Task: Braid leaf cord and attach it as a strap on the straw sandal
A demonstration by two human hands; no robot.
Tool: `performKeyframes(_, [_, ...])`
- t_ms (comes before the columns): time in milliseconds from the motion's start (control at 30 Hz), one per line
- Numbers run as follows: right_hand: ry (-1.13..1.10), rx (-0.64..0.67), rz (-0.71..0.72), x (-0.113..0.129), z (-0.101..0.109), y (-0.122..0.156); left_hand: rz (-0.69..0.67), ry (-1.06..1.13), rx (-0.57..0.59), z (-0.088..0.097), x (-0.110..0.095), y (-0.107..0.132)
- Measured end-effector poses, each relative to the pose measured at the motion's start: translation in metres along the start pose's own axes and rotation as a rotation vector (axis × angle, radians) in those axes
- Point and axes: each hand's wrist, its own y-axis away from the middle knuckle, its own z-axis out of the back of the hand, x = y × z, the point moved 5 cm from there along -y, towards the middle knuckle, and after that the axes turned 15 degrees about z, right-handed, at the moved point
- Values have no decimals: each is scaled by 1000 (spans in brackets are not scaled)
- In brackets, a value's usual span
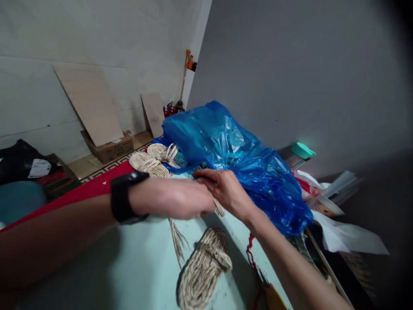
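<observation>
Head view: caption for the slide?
Hands close together at fibre strands over a pale tabletop, braided slipper nearby, blue plastic beyond.

I see room to pass over tabletop (145,267) L of nr braided piece (201,275); big blue bag (232,142) blocks far R.

Nearest slipper (201,275) on tabletop (145,247), plastic bag (222,133) behind it, cardboard box (112,150) back left.

1. Nearer than the left hand (183,199): slipper (201,273), rough, matt, braided straw-like fibre.
2. Beyond the right hand (230,191): bag (222,137), glossy, crinkled plastic.
3. Beneath both hands: worktop (142,262), smooth, matt.
4. Beyond the left hand: board (92,103), matt wood.
</observation>
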Motion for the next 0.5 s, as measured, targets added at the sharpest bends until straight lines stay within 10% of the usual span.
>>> performKeyframes(167, [88, 85, -95, 29, -1, 11, 153, 45, -26, 49, 32, 6])
performKeyframes(300, [359, 404, -108, 62, -47, 3, 327, 47, -46, 56, 45, 13])
performKeyframes(500, [343, 478, -172, 75, -80, -3, 273, 28, -155, 63, 57, 25])
